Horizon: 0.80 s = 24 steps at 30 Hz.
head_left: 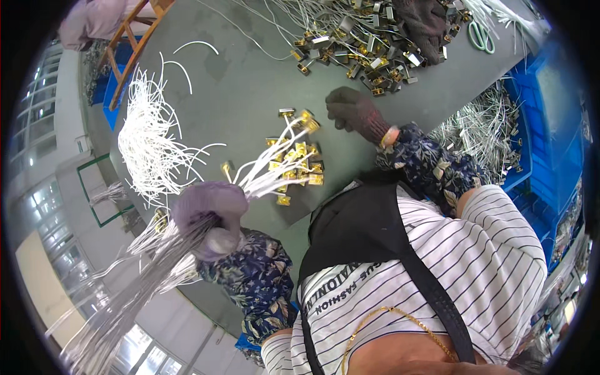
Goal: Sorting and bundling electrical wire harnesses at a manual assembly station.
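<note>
My left hand (pixel 212 215), in a purple glove, is closed around a thick bundle of wires (pixel 140 287). Grey-white lengths trail toward the lower left, and white ends fan out to the right. Small gold-coloured metal connectors (pixel 300 164) sit at those ends, grouped over the table; one with a dark face (pixel 286 113) lies at the group's far edge. To the right, my right hand (pixel 356 114) wears a dark maroon knit glove and hovers apart from the connectors. Its fingers are curled in, and whatever may be inside them is hidden.
A heap of white tubes or wires (pixel 150 134) lies on the grey table (pixel 231 94) at left. Far back is a pile of metal connectors (pixel 375 53) with a dark glove (pixel 425 28) and green-handled scissors (pixel 481 37). Blue bins (pixel 550 112) with wires stand right; a wooden frame (pixel 125 53) stands left.
</note>
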Tool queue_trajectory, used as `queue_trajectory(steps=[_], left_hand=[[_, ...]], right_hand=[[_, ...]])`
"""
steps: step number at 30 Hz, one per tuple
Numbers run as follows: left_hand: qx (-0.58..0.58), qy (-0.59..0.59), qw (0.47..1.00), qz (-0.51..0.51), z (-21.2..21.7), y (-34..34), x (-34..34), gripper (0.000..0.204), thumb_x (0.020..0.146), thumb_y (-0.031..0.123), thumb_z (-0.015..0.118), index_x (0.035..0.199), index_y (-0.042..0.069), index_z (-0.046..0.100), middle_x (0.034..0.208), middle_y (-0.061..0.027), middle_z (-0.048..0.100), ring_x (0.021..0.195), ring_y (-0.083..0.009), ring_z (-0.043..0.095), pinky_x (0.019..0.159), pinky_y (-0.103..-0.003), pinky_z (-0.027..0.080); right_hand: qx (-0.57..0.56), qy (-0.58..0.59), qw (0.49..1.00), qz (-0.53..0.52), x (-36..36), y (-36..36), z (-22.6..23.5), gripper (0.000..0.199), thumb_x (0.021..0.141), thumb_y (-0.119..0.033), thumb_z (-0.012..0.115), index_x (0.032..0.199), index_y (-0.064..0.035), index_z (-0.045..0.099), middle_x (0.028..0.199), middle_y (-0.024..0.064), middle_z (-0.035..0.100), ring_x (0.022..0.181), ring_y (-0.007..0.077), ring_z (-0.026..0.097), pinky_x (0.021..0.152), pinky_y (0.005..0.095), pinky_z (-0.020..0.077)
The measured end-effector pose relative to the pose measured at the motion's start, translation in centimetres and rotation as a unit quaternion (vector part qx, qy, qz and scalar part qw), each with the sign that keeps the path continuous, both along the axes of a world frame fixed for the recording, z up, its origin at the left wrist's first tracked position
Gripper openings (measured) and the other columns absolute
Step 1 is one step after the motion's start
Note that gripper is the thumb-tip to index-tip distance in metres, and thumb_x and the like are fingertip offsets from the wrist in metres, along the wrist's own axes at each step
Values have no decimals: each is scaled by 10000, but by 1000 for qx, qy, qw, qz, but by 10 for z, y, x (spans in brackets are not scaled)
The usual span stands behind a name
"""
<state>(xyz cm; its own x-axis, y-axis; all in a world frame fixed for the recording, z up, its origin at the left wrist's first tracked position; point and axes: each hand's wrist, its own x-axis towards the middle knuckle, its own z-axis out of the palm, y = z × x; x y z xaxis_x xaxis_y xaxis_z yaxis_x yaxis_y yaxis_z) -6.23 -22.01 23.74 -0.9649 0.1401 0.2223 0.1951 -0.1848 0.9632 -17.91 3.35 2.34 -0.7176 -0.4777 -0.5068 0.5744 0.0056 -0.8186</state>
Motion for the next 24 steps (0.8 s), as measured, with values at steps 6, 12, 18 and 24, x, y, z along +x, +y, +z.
queue_trajectory(steps=[6, 12, 18, 24], left_hand=[[49, 64, 996, -38, -14, -10, 11, 403, 809, 272, 820, 919, -60, 620, 476, -8, 507, 388, -101, 424, 385, -281, 290], [21, 91, 995, -45, -7, -4, 7, 378, 844, 299, 788, 867, -35, 612, 476, -8, 496, 394, -122, 438, 394, -300, 329], [-62, 106, 986, 110, 3, 20, 40, 407, 937, 329, 676, 804, -43, 578, 505, -21, 491, 424, -128, 444, 450, -306, 402], [-78, 107, 991, -5, 11, 1, 27, 407, 923, 339, 693, 831, -47, 604, 531, -34, 497, 431, -134, 431, 446, -315, 383]], right_hand=[[59, 212, 973, 77, -35, -33, 7, 318, 871, -236, 641, 1113, -30, 630, 911, 80, 670, 771, 176, 646, 668, 310, 500], [161, 588, 760, 226, -43, -97, 9, 303, 855, -302, 663, 1060, -78, 673, 1044, 130, 672, 952, 320, 651, 807, 444, 511], [210, 539, 772, 263, -66, -91, -11, 190, 852, -249, 641, 923, -80, 689, 968, 158, 668, 912, 354, 644, 799, 472, 511], [271, 487, 770, 312, -32, -61, -8, 228, 830, -282, 645, 956, -93, 669, 895, 159, 658, 874, 354, 652, 782, 476, 517]])
